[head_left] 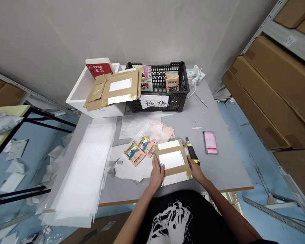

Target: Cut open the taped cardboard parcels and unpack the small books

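Head view. Observed flat cardboard mailer (173, 170) with white labels, at bench (228, 169) near middle of near edge. Noted left hand (157, 172) grasping mailer's left side, thumb across face; right hand (196, 171) grasping right side (fingers partly hidden). Recorded yellow-and-black utility knife (192, 153) just beside right hand, contact impossible to tell. Found two booklets (134, 153) left of mailer, clear plastic wrap (148, 129) behind. Logged white foam sheets (86, 169) along left edge, overhanging near-left corner; blurred pink item (210, 142) toward right edge. Sighted black crate (178, 101) and white box (76, 89) at far edge.
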The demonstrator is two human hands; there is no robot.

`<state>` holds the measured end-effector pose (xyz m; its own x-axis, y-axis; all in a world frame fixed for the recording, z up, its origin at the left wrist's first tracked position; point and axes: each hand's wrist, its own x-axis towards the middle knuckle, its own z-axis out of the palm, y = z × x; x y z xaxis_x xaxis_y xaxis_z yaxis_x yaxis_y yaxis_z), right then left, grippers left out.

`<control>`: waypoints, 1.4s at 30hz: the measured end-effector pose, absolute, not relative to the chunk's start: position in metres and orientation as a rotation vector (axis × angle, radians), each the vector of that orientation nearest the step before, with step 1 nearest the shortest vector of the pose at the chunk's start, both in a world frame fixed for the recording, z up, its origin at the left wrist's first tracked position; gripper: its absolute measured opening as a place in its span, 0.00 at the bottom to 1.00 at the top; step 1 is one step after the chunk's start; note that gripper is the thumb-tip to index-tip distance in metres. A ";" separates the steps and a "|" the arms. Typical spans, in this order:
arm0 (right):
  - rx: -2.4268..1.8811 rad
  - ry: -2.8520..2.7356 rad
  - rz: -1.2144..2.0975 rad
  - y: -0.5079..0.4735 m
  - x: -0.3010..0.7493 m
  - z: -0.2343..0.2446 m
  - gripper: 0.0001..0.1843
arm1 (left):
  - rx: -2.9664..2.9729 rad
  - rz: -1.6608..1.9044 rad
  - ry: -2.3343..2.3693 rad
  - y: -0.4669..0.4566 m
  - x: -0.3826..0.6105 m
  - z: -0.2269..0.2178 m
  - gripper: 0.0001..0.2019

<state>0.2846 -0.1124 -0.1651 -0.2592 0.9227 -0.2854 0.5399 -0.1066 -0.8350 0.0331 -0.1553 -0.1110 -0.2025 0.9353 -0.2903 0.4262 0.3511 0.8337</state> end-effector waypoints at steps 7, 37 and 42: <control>-1.445 -1.788 1.463 -0.105 0.286 -0.162 0.33 | 0.658 0.765 1.511 -0.144 0.013 -0.123 0.34; -1.722 -1.520 1.228 -0.094 0.280 -0.129 0.26 | 0.274 0.955 1.249 -0.146 -0.025 -0.101 0.30; -1.708 -1.239 1.619 -0.086 0.247 -0.130 0.31 | 0.443 0.926 1.312 -0.158 -0.041 -0.124 0.32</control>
<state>0.2471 -0.0855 -0.1304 -0.1084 0.8465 -0.5212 0.2821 -0.4766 -0.8327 -0.0410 -0.1579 -0.1236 -0.0176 0.7830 -0.6218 -0.3240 0.5839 0.7444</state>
